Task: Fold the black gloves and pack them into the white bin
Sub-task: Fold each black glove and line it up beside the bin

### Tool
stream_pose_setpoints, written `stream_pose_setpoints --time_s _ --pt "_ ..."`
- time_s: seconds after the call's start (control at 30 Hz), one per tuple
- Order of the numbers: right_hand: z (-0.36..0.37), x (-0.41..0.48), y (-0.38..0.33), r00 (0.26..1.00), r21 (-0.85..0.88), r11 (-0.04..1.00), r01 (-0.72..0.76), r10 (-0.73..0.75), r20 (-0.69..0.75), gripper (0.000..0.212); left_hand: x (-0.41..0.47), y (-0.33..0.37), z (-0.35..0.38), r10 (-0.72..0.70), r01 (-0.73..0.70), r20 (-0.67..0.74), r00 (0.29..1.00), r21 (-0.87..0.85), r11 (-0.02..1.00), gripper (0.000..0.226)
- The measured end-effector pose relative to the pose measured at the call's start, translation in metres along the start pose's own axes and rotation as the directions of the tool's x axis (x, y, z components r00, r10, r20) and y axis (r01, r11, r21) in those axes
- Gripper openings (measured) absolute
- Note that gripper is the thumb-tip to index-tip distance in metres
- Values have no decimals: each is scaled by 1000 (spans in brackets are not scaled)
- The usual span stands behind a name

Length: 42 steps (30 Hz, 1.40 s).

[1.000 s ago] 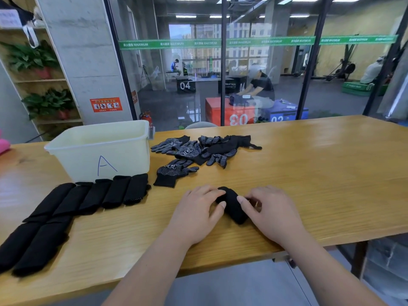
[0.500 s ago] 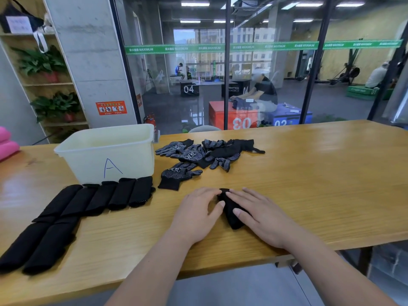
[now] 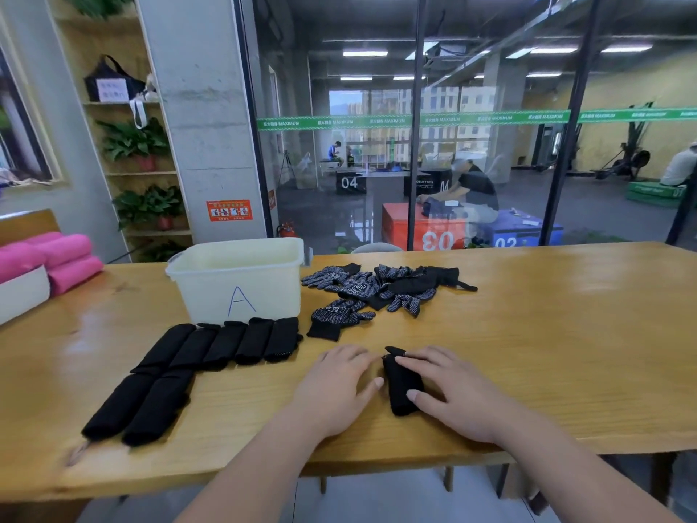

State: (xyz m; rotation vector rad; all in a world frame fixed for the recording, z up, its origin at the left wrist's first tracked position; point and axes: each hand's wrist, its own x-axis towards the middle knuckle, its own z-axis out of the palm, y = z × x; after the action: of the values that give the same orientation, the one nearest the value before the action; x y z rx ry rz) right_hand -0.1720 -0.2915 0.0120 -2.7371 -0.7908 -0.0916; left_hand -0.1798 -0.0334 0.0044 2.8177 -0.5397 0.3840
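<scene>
While folded gloves [image 3: 226, 345] wait at left, near white bin [image 3: 241, 292], left hand [image 3: 333, 390] has let go, lying open on desk [image 3: 528, 352] beside newest bundle [image 3: 399, 386]; right hand [image 3: 456, 398], fingers straight, now presses it flat. Fold looks done; packing seemingly not started.

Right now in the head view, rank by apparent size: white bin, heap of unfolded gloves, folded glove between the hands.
1. white bin
2. heap of unfolded gloves, wider but flat
3. folded glove, smallest though nearest, partly under the right hand
</scene>
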Motion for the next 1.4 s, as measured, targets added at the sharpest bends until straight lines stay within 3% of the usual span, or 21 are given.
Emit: stream_pose_setpoints --time_s 0.43,0.7,0.83,1.07,1.4 --pt "40 59 -127 983 28 984 173 -175 55 70 -97 -82 -56 -208 215 -125 970 48 975 48" --pt "64 88 -189 970 -22 972 233 -231 76 59 -138 -132 -82 -319 349 -200 927 143 926 46" --pt "70 100 -210 965 -45 968 249 -244 97 61 -154 -156 -92 -404 435 -179 897 198 879 50" --pt "82 120 -236 962 -30 966 257 -253 102 64 -170 -185 -93 -517 503 -19 856 267 822 63" --pt "97 138 -262 973 -40 974 223 -220 68 62 -170 -196 -90 -511 497 3 860 223 839 60"
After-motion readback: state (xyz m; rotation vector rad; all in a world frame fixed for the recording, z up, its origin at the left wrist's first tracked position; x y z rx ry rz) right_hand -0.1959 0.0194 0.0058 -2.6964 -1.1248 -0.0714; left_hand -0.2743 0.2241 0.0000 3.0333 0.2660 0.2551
